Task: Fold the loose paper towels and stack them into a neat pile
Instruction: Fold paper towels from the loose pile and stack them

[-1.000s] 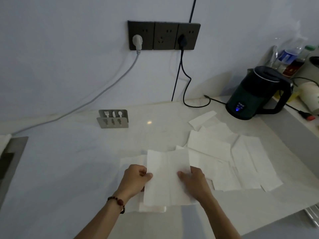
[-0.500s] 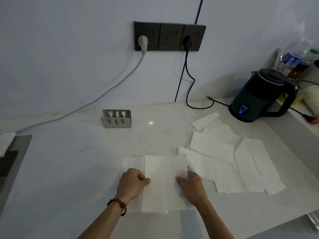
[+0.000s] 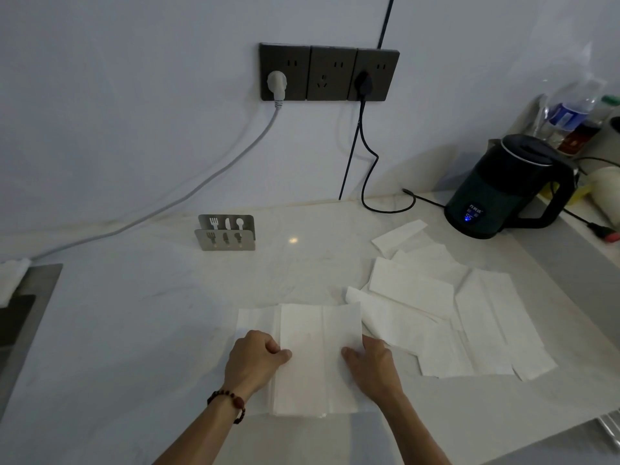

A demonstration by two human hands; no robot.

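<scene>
A white paper towel (image 3: pixel 315 347) lies flat on the pale counter (image 3: pixel 134 330) in front of me, on top of another folded towel (image 3: pixel 256 318) whose left strip sticks out. My left hand (image 3: pixel 255 360) pinches the top towel's left edge, fingers curled and thumb on the paper. At the towel's right edge, my right hand (image 3: pixel 372 364) holds it with the thumb on top. Several loose towels (image 3: pixel 409 286) lie overlapping to the right.
A dark electric kettle (image 3: pixel 503 186) stands at the back right with bottles (image 3: pixel 570 112) behind it. A metal cutlery holder (image 3: pixel 226 233) sits at the back centre. Cords hang from the wall sockets (image 3: pixel 328 72). A dark sink (image 3: pixel 20 317) lies at the left edge.
The towel I held slightly raised has come down flat onto the folded towel beneath. Both hands stayed at its edges.
</scene>
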